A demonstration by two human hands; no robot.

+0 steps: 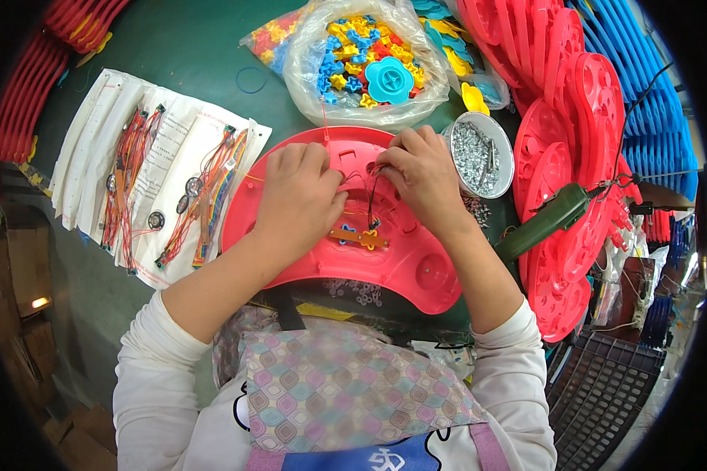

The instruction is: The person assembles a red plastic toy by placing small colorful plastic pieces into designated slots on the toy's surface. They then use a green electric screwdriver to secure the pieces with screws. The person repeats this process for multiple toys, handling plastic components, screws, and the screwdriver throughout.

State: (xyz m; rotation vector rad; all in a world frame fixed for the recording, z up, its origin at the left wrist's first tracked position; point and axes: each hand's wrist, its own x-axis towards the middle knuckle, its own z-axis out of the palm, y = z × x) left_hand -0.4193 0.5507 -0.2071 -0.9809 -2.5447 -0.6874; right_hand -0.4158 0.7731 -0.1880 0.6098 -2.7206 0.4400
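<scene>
Red plastic shell [401, 263] lies on the green table [188, 55] at the person's front, small orange circuit board [359, 237] inside. Left hand [298, 196] rests on it, fingers curled together. Right hand [424, 177] pinches a thin black wire [371, 196]. Tub of screws [479, 153] just beside.

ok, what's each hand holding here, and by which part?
Both hands rest on the red curved plastic shell. The right hand pinches a thin black wire near its upper end. The left hand presses the shell; any grip is hidden.
</scene>
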